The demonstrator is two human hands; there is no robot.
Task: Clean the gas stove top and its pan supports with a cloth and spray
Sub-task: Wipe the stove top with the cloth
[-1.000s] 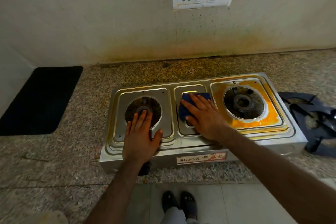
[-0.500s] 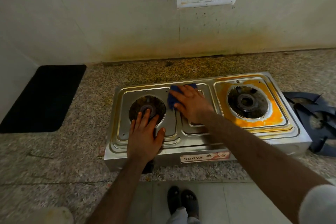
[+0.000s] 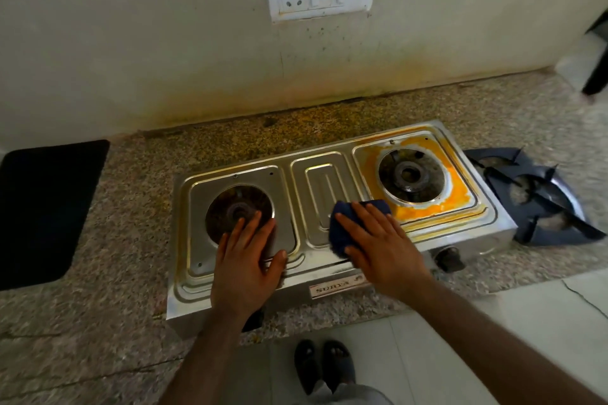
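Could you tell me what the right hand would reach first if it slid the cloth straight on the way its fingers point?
Most likely the bare ribbed centre panel, since the right hand on the blue cloth points up and leftward.

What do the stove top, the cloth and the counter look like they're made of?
Stove top: likely stainless steel, shiny pressed sheet with reflections. Cloth: soft dark blue fabric, bunched under the right hand. Counter: speckled polished stone, probably granite.
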